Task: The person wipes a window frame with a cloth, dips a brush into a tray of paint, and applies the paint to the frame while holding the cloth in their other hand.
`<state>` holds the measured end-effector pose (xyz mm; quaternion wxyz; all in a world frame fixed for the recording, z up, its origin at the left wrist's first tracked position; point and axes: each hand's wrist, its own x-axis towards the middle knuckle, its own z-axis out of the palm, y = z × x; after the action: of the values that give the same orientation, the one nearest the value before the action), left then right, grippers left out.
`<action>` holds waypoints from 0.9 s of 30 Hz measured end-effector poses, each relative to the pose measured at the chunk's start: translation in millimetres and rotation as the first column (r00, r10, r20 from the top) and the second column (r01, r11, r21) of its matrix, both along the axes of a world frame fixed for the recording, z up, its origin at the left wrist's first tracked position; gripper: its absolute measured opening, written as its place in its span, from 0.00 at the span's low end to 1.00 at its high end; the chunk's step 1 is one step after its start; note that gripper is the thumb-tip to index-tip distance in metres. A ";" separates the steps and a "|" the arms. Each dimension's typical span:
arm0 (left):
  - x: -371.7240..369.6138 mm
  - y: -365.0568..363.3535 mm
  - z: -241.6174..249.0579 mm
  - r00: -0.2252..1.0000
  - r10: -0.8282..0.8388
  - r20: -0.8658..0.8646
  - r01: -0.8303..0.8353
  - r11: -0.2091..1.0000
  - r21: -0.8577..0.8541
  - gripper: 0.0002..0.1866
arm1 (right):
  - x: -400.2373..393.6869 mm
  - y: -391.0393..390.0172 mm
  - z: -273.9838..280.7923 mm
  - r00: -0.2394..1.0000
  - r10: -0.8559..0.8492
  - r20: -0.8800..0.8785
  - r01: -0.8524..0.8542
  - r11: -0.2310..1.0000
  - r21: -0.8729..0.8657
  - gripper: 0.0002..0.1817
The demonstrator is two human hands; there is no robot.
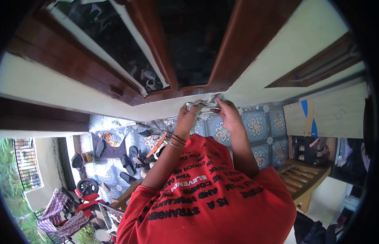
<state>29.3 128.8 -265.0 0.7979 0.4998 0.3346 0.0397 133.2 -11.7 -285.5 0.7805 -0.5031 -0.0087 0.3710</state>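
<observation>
A crumpled grey-and-white sheet (203,102), cloth or paper, is stretched between my two hands in front of the wall below the window. My left hand (188,117) grips its left end, with dark bands and a bracelet around the wrist. At the other end, my right hand (226,110) pinches it between thumb and fingers. Just above the sheet are the brown wooden window frame (193,88) and its dark glass pane (191,44). Fine detail on the sheet is too blurred to make out.
Several sandals (134,156) lie on the patterned floor tiles (222,132) to the left, near a dark mat (110,152). A red stroller (81,207) stands at lower left. On the right are a wooden slatted bench (297,179) and a cabinet (328,116).
</observation>
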 end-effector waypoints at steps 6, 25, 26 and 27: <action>-10.5 16.2 -27.8 0.969 0.238 0.068 -0.222 0.956 -0.191 0.12 | -18.2 -1.3 -22.0 0.990 0.104 -0.091 -0.121 0.971 -0.209 0.15; -39.9 53.1 -20.3 0.843 0.539 -0.007 -0.455 0.703 -0.546 0.12 | -8.4 6.5 -37.8 0.933 0.206 -0.296 -0.231 0.972 -0.051 0.11; -50.2 61.3 -24.9 0.822 0.570 -0.006 -0.481 0.687 -0.544 0.13 | -7.0 5.7 -36.9 0.932 0.213 -0.292 -0.240 0.969 -0.059 0.11; -62.5 69.7 -29.2 0.798 0.602 -0.015 -0.527 0.686 -0.501 0.15 | -6.3 4.3 -35.7 0.934 0.204 -0.295 -0.236 0.969 -0.077 0.12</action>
<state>-33.2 198.5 -294.3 0.8674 0.1528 0.4100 0.2371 126.9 -7.4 -321.2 0.6980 -0.4829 0.0678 0.5245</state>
